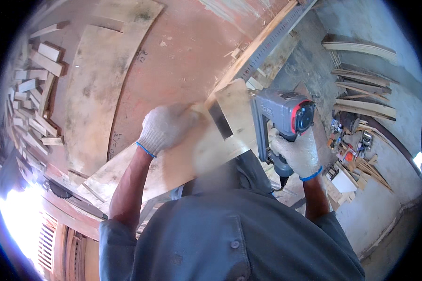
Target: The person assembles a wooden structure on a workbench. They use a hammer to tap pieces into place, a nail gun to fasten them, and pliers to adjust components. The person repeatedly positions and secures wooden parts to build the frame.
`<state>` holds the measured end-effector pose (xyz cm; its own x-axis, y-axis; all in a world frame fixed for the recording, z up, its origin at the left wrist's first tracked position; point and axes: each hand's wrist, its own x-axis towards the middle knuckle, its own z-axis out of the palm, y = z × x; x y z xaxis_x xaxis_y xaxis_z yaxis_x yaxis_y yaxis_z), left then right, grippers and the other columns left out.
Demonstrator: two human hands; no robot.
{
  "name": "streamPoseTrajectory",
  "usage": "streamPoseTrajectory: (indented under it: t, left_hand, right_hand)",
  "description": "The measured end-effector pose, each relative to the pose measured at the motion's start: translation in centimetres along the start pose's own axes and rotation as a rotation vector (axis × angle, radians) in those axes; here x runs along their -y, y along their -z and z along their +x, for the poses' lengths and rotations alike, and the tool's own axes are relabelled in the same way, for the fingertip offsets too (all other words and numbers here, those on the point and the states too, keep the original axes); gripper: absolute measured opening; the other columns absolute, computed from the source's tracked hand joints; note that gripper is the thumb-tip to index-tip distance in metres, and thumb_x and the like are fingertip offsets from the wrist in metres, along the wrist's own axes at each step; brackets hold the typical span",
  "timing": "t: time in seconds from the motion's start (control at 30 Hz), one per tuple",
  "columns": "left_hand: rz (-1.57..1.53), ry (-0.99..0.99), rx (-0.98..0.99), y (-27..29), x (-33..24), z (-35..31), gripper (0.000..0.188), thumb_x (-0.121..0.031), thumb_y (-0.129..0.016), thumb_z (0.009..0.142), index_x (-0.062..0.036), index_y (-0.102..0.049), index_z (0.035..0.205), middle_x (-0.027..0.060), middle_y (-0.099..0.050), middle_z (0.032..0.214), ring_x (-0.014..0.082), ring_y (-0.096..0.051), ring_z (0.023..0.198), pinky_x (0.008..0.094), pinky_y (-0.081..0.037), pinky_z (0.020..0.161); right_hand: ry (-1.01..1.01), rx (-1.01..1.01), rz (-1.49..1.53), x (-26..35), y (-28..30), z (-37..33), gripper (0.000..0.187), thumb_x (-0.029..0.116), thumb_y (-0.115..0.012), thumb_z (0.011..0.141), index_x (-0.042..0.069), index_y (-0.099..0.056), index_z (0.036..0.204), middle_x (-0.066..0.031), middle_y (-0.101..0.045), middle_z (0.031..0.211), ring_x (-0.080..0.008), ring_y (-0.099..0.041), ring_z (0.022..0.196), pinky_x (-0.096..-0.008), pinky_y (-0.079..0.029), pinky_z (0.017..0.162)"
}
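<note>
My right hand (299, 151), in a white knit glove with a blue cuff, is wrapped round the handle of a grey nail gun (280, 107) with a red ring and black cap. The nail gun's long magazine side is close to a small pale wooden piece (237, 110), whether touching I cannot tell. My left hand (166, 125), gloved the same way, grips the upper edge of a pale plywood panel (178, 161) that slants across in front of me. Its fingertips are blurred. A dark rectangular gap (219, 121) shows between the panel and the small piece.
A long wooden strip (255, 54) lies beside a metal ruler (274, 41) on the reddish worktable (183, 61). A large curved plywood sheet (91, 89) is at left, near heaped wood offcuts (35, 105). A saw blade (57, 189) shows lower left. Boards (365, 108) and clutter (354, 145) are at right.
</note>
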<state>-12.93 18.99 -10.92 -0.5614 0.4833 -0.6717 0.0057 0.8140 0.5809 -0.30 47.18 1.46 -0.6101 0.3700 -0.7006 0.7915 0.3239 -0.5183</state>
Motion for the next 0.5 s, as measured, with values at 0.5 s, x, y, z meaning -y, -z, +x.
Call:
streamPoseTrajectory:
  t: [0.5]
  left_hand:
    - [-0.439, 0.134, -0.198, 2.2, 3.7, -1.8, 0.05, -0.053, -0.056, 0.1, -0.0066, -0.073, 0.109, 0.0259, -0.072, 0.107, 0.0429, -0.069, 0.105, 0.0488, -0.054, 0.091]
  right_hand:
    - [-0.028, 0.127, -0.164, -2.3, -1.6, 2.6, 0.024, 0.014, -0.078, 0.086, -0.001, -0.066, 0.1, -0.0066, -0.069, 0.083, -0.0154, -0.067, 0.076, -0.0335, -0.054, 0.069]
